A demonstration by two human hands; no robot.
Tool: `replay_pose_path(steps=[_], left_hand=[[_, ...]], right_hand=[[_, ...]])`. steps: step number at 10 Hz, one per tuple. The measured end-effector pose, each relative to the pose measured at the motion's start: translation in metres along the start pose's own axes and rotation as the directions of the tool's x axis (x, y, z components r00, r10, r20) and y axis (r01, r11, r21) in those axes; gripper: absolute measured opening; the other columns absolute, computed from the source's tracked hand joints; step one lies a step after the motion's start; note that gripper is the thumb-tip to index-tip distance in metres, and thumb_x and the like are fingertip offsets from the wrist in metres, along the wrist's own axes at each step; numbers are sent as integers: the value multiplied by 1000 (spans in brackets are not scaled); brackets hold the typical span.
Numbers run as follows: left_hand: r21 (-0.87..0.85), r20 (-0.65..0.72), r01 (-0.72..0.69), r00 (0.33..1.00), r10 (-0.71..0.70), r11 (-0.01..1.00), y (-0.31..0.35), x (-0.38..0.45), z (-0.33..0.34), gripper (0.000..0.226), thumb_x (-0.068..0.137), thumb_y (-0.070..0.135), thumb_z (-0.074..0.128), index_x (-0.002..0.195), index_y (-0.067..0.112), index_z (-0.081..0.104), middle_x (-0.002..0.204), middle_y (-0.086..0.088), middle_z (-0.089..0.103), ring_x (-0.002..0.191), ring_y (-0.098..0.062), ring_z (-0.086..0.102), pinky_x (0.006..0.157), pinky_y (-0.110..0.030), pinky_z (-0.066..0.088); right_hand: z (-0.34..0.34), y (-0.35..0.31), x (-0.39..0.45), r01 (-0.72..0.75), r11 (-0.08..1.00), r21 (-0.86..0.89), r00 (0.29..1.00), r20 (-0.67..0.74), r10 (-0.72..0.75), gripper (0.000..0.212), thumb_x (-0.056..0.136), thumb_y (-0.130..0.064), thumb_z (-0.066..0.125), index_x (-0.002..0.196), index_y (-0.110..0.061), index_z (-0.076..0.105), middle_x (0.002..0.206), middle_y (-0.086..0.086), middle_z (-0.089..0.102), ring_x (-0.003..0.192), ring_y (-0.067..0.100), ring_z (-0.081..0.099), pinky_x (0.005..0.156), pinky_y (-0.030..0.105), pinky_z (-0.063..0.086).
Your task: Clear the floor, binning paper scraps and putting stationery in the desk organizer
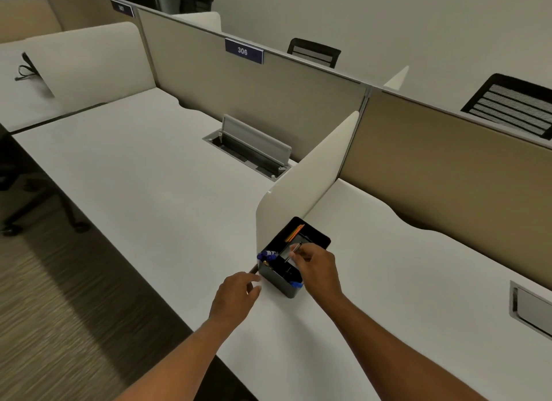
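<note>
— Several pieces of stationery already sit in the desk organizer (291, 261): blue markers (266, 255) poking out at its 9 o'clock corner, orange strips (295, 232) in the far compartment at 12 o'clock, something blue (296, 284) at the near corner. I'd call the sorting well underway.

— And right now?

— I've got the right hand (321, 270) over the organizer's 3 o'clock side, fingers pinched on a thin pen (296, 248) that points into the middle compartment. It isn't let go yet. The left hand (236, 294) is just beside the organizer at its 7 o'clock, fingers loosely curled and holding nothing, close to the box wall; whether it touches the wall I can't tell.

— Where's the organizer itself?

— On the table (167, 191), tight against the near end of the white divider (307, 176), close to the front edge.

— What's left?

— Dropping this pen, at least. The strip of floor (44, 326) visible at 8 o'clock shows no scraps or stationery, but most of the floor is out of frame, and I see no bin, so I can't judge whether the paper side is done.
</note>
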State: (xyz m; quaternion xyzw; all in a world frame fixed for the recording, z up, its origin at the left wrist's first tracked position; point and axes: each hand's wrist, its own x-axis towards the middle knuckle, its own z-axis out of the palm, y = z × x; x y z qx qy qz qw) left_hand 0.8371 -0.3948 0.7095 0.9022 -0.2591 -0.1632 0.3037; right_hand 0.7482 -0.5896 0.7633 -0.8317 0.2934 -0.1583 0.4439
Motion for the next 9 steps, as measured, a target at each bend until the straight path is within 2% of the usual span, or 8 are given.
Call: replay_pose_path(steps=[1, 2, 3, 4, 6, 7, 8, 9], left_hand=[[-10, 0, 4, 1000, -4, 1000, -2, -12, -1, 25, 98, 35, 68, 123, 30, 72, 90, 18, 62, 80, 3, 60, 68, -2, 38], [-32, -9, 18, 1000, -19, 999, -2, -17, -4, 25, 98, 35, 68, 122, 31, 72, 89, 19, 62, 78, 7, 59, 68, -2, 39], [-40, -14, 20, 1000, -21, 999, 0, -19, -7, 25, 98, 36, 68, 123, 31, 72, 90, 18, 62, 79, 5, 60, 73, -4, 41], [-40, -19, 26, 999, -27, 999, 1, -21, -10, 25, 98, 37, 67, 122, 32, 72, 90, 20, 62, 82, 1, 61, 78, -7, 43], [-53, -4, 15, 1000, -15, 999, 0, -23, -13, 24, 98, 38, 67, 121, 32, 73, 87, 20, 63, 82, 2, 62, 81, -15, 49], [-64, 12, 10, 1000, -9, 998, -4, -23, -16, 25, 98, 38, 67, 122, 32, 73, 92, 20, 64, 87, 0, 64, 85, -18, 54], [-85, 9, -1, 1000, 2, 996, -9, -29, -21, 24, 98, 38, 67, 121, 32, 73, 102, 15, 70, 93, -3, 67, 89, -24, 58], [-109, -11, 7, 1000, -8, 994, -12, -25, -28, 21, 97, 40, 66, 116, 35, 74, 99, 16, 71, 87, -1, 65, 83, -21, 53]], right_hand=[[15, 9, 6, -33, 998, -50, 999, 42, 35, 17, 95, -32, 73, 108, -24, 80, 98, -12, 77, 94, 4, 71, 86, 25, 58], [25, 13, 13, -72, 991, -110, 994, 76, 80, 19, 94, -35, 73, 108, -26, 81, 95, -9, 78, 85, 8, 71, 79, 28, 59], [33, 19, 15, -21, 965, -260, 992, 113, 52, 21, 95, -35, 74, 110, -23, 82, 94, -2, 80, 82, 14, 72, 80, 33, 62], [38, 23, 14, 34, 922, -385, 991, 133, 18, 22, 94, -35, 74, 112, -23, 82, 105, -2, 81, 98, 18, 72, 90, 34, 60], [41, 28, 12, 152, 829, -539, 981, 187, -58, 24, 92, -44, 73, 107, -29, 83, 113, -4, 76, 107, 21, 64, 87, 36, 55], [43, 36, 11, 165, 804, -571, 973, 228, -37, 37, 89, -51, 74, 120, -31, 78, 127, -2, 69, 120, 25, 59, 95, 39, 50], [42, 34, 1, 163, 854, -493, 975, 215, -62, 62, 79, -51, 82, 134, -25, 69, 136, 2, 64, 127, 27, 56, 106, 43, 44], [39, 37, -6, 172, 919, -356, 984, 99, -146, 67, 74, -50, 87, 130, -22, 66, 130, 1, 67, 124, 23, 58, 108, 43, 43]])
